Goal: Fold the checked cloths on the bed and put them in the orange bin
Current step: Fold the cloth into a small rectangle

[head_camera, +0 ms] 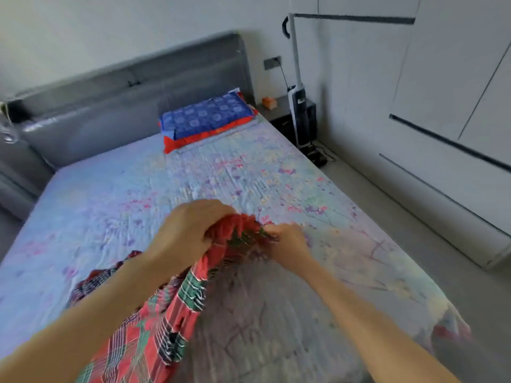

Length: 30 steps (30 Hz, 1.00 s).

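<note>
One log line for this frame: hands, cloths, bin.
left hand: grips red-green checked cloth | right hand: pinches its bunched edge | fold: not done | dark checked cloth: on bed | orange bin: not in view

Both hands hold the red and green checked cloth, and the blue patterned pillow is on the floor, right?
No. In the head view the blue patterned pillow lies on the flowery bed, not the floor. The left hand and right hand do hold the red and green checked cloth.
</note>
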Each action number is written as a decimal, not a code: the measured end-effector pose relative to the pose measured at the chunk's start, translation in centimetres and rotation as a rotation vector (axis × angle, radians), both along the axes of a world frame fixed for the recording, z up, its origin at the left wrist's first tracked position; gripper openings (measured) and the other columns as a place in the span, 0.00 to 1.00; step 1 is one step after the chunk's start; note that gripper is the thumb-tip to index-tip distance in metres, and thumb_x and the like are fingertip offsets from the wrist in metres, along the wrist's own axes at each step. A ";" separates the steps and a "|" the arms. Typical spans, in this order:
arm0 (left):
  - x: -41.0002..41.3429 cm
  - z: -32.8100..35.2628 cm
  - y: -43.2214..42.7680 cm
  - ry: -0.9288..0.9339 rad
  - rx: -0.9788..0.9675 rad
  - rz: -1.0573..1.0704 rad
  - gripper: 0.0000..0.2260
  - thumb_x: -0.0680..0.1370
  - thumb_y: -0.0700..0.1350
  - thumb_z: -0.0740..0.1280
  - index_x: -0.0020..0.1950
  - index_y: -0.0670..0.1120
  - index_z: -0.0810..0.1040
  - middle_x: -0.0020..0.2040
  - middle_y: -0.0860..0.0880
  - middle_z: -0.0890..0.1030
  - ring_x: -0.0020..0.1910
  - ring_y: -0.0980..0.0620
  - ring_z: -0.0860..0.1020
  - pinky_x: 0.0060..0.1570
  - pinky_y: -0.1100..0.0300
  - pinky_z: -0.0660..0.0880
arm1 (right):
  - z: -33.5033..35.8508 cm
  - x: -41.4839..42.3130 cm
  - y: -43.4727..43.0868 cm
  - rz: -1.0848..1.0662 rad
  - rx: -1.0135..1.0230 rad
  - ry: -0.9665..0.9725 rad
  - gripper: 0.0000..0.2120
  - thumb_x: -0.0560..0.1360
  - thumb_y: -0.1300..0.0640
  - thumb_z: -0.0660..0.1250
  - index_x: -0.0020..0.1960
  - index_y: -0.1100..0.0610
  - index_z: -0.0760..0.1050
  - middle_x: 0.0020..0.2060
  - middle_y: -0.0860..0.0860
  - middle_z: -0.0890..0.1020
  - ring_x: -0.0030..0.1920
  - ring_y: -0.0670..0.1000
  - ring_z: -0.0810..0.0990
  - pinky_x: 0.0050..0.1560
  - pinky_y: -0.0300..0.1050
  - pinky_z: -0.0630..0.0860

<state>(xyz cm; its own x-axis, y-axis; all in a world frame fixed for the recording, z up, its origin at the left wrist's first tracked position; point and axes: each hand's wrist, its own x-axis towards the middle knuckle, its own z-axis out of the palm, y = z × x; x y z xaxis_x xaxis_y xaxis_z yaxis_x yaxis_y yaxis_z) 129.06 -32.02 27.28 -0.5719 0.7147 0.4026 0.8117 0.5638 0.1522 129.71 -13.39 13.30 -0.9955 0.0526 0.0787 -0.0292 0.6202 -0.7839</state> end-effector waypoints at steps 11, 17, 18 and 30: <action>-5.0 25.7 -3.0 0.379 0.473 0.555 0.10 0.74 0.44 0.60 0.34 0.54 0.70 0.34 0.47 0.74 0.35 0.54 0.69 0.35 0.60 0.65 | 7.5 -2.2 -4.1 0.240 -0.445 -0.142 0.09 0.71 0.57 0.74 0.50 0.56 0.81 0.43 0.55 0.84 0.43 0.48 0.82 0.54 0.46 0.76; -6.3 29.9 -1.6 0.455 0.484 0.691 0.08 0.74 0.39 0.59 0.39 0.47 0.75 0.38 0.46 0.77 0.37 0.48 0.73 0.36 0.58 0.70 | 11.3 0.5 -6.6 0.430 -0.530 -0.127 0.15 0.68 0.51 0.76 0.53 0.46 0.78 0.43 0.40 0.84 0.46 0.40 0.82 0.49 0.34 0.73; -6.3 30.2 -1.5 0.460 0.498 0.706 0.08 0.74 0.38 0.59 0.38 0.46 0.75 0.38 0.46 0.78 0.37 0.47 0.74 0.36 0.57 0.71 | 11.9 1.2 -7.0 0.426 -0.488 -0.093 0.14 0.67 0.48 0.76 0.50 0.42 0.76 0.41 0.37 0.83 0.45 0.38 0.80 0.49 0.33 0.73; -5.1 32.7 -2.4 0.452 0.698 0.814 0.11 0.69 0.32 0.56 0.33 0.46 0.73 0.31 0.50 0.72 0.35 0.48 0.71 0.29 0.60 0.63 | 13.1 2.9 -8.2 0.073 -0.044 0.251 0.06 0.77 0.51 0.65 0.42 0.47 0.70 0.28 0.41 0.72 0.24 0.42 0.69 0.24 0.33 0.64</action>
<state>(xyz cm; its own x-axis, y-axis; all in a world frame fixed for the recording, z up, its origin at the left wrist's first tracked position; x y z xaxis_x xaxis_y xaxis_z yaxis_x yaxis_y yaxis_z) 124.00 -34.40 59.96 -0.4635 -0.2557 0.8484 0.3079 0.8513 0.4248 132.58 -21.54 26.40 -0.9465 -0.0098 0.3225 -0.2692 0.5748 -0.7728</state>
